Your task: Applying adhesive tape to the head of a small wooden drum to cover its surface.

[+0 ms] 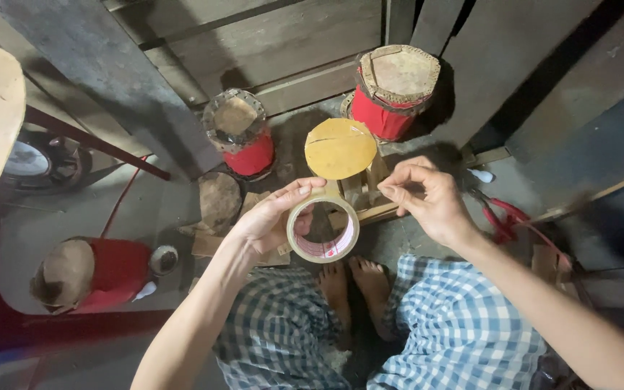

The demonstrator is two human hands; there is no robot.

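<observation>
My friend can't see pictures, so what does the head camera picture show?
A person's left hand holds a roll of tape while the right hand pinches beside it, above a yellow disc. Three small red drums sit around on the floor, and checked shorts and bare feet show below.

- The left hand (269, 220) holds a roll of tape (323, 229), just left of the right hand (427, 198).
- A round disc (339, 148) sits just behind the tape.
- Two small drums (240, 133) (393, 90) stand behind the disc, one on each side.
- Another drum (88, 274) lies far left.
- Two bare feet (355, 289) are below the tape.
</observation>
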